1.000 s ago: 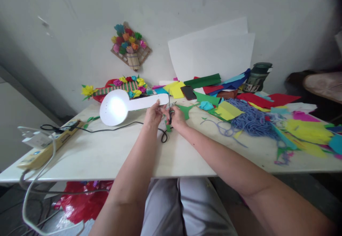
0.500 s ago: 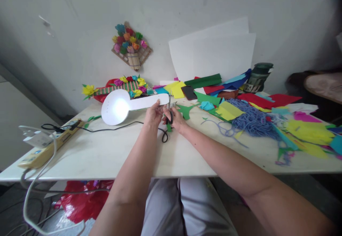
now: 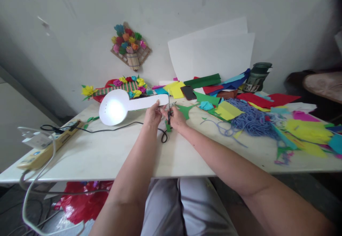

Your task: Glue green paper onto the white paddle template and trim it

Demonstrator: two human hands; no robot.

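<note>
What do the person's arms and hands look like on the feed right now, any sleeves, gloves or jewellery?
Both forearms are bare up to the bottom edge of the picture: no sleeves show. The left hand and right hand wear no gloves, and neither wrist carries a watch or band. The fingers are too small to check for rings. Light grey trousers cover the lap.

White table (image 3: 112,157) bears lamp (image 3: 117,106), power strip (image 3: 48,146), blue yarn (image 3: 251,122), coloured paper (image 3: 307,131).

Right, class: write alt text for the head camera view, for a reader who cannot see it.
Over a white table, a person's right hand holds scissors while the left hand pinches a small green paper piece. A lit white lamp stands left; coloured paper sheets and blue yarn lie right.
</note>
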